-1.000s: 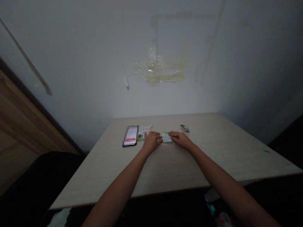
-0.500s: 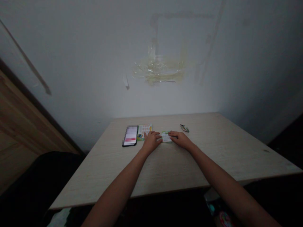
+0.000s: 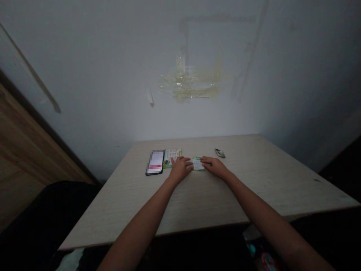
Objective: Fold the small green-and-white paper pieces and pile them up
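Observation:
A small piece of printed paper [image 3: 198,164], whitish with green edges, lies flat on the table between my hands. My left hand [image 3: 181,168] rests at its left side, fingers stretched out and the tips near or on its edge. On the paper's right part lie the fingertips of my right hand [image 3: 214,165], also stretched out. Just beyond my left hand is a larger printed booklet or sheet [image 3: 172,153] in white, green and yellow, partly covered by that hand. Neither hand grips anything that I can make out.
A phone [image 3: 155,162] with a lit, blurred screen lies left of the booklet. Toward the back right sits a small folded colourful piece [image 3: 219,153]. The pale wooden table [image 3: 194,210] meets a wall [image 3: 113,75] bearing old clear tape [image 3: 194,84].

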`<state>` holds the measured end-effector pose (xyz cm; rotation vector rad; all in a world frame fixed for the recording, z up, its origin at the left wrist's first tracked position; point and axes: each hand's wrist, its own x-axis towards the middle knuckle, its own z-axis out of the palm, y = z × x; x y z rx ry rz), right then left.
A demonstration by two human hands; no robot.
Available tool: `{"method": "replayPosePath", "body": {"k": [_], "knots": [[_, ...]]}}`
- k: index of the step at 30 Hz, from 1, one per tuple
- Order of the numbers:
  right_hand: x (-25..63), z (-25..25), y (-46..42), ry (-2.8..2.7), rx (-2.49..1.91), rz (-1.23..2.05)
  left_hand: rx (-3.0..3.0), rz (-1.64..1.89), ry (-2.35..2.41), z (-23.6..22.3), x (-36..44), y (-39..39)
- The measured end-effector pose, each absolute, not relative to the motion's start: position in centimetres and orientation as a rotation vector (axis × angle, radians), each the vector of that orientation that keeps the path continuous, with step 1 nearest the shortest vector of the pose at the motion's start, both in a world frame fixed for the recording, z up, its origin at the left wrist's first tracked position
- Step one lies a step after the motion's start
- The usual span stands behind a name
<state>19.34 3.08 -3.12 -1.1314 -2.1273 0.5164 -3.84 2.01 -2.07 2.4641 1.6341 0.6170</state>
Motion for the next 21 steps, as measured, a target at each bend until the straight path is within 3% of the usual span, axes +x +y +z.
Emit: {"method": "replayPosePath", "body": {"k": [21], "knots": [[19.09,-3.03,3.21,-2.190,-1.157,0.451,2.632,0.584,1.568,-1.33,-3.68,2.16]]}}
